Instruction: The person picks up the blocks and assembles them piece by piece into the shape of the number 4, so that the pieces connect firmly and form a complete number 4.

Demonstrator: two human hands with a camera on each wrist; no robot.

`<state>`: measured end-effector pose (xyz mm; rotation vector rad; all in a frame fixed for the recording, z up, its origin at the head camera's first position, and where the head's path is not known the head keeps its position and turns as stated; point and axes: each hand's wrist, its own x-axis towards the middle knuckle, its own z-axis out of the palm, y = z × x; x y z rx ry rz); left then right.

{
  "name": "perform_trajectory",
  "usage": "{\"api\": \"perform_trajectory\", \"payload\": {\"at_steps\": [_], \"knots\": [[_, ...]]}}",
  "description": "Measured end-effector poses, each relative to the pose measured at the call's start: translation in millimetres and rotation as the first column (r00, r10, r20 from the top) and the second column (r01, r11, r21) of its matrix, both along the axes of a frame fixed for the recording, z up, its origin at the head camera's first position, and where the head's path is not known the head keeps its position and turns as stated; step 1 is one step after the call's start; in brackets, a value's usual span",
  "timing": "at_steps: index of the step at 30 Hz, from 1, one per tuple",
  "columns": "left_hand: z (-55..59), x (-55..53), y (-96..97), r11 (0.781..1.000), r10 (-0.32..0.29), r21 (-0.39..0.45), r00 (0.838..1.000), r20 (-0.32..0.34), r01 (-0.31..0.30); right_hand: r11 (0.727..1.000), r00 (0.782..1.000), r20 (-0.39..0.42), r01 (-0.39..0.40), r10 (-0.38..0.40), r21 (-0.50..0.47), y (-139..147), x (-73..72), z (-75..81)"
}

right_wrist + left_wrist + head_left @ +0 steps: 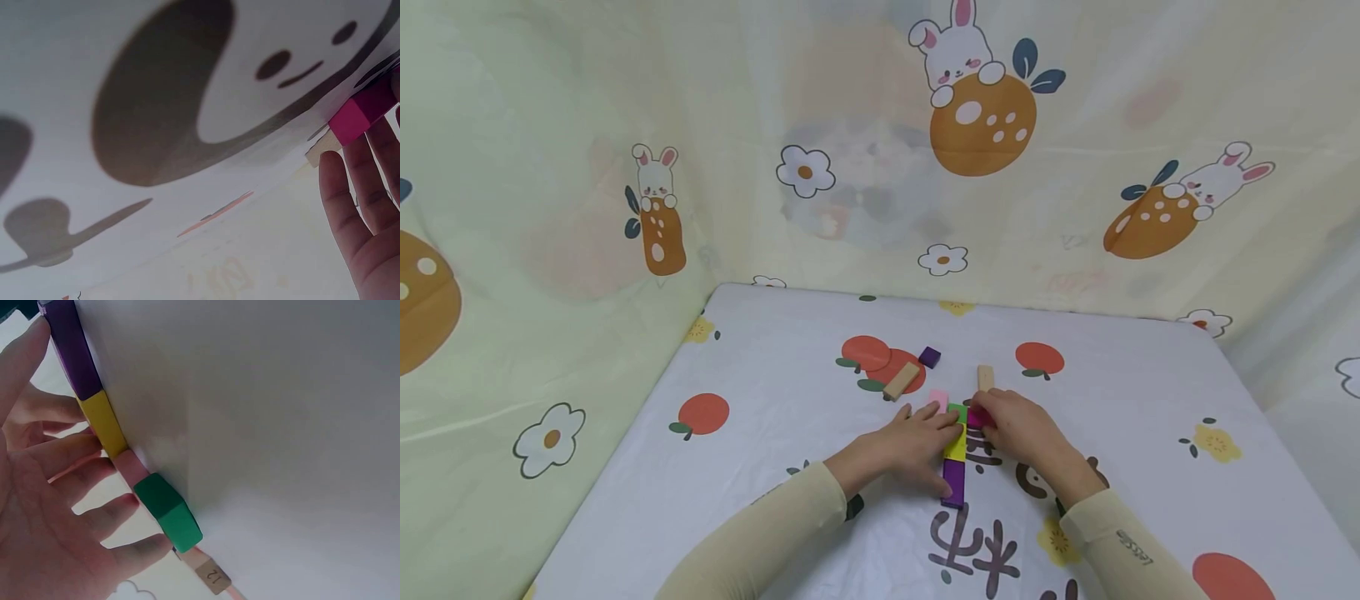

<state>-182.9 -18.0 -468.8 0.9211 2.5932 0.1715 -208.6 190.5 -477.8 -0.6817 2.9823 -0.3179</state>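
Observation:
A line of small blocks lies on the cloth in the head view: a purple block (953, 483), a yellow block (956, 448) and a green block (961, 410), with a pink block (938, 399) beside the green end. My left hand (910, 446) is spread along their left side. In the left wrist view its thumb is at the purple block (72, 353), with the fingers extended toward the yellow block (105, 424) and green block (167, 509). My right hand (1018, 425) pinches a magenta block (361, 115) against the right side of the green end.
Beyond the hands lie a wooden block (901, 381), a small dark purple block (929, 357) and a pale wooden block (986, 377). The white cloth (775, 358) has printed fruit, flowers and dark lettering. A patterned curtain (865, 208) hangs behind the table.

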Motion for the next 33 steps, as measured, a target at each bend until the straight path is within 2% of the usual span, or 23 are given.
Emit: {"api": "perform_trajectory", "payload": {"at_steps": [6,11,15,18,22,28,33], "knots": [[-0.9,-0.2,0.4,1.000,-0.001,-0.002,1.000,0.000,0.001,1.000,1.000,0.009,0.002,-0.002,-0.002,0.0,1.7,0.8],[-3.1,-1.1,0.0,1.000,-0.010,-0.002,1.000,-0.001,0.010,1.000,1.000,0.012,0.002,-0.002,-0.012,1.1,11.0,3.5],[-3.5,-1.0,-0.2,1.000,-0.014,0.005,1.000,-0.004,0.014,0.998,0.999,-0.006,-0.046,0.046,-0.040,5.0,24.0,2.9],[-1.3,-0.5,-0.7,1.000,-0.007,0.009,1.000,-0.004,0.007,0.992,0.993,-0.033,-0.115,0.113,-0.061,6.5,33.0,1.5],[1.8,0.2,-1.2,1.000,0.008,0.017,1.000,0.002,-0.008,0.982,0.984,-0.053,-0.173,0.169,-0.079,5.4,39.7,-0.9],[1.3,0.7,-1.4,0.999,0.015,0.039,1.000,0.014,-0.015,0.983,0.986,-0.013,-0.169,0.168,-0.072,0.2,43.6,-6.4],[-0.6,-0.6,-1.3,0.999,0.010,0.045,1.000,0.016,-0.011,0.983,0.986,-0.016,-0.169,0.169,-0.065,-2.5,44.7,-6.5]]}}
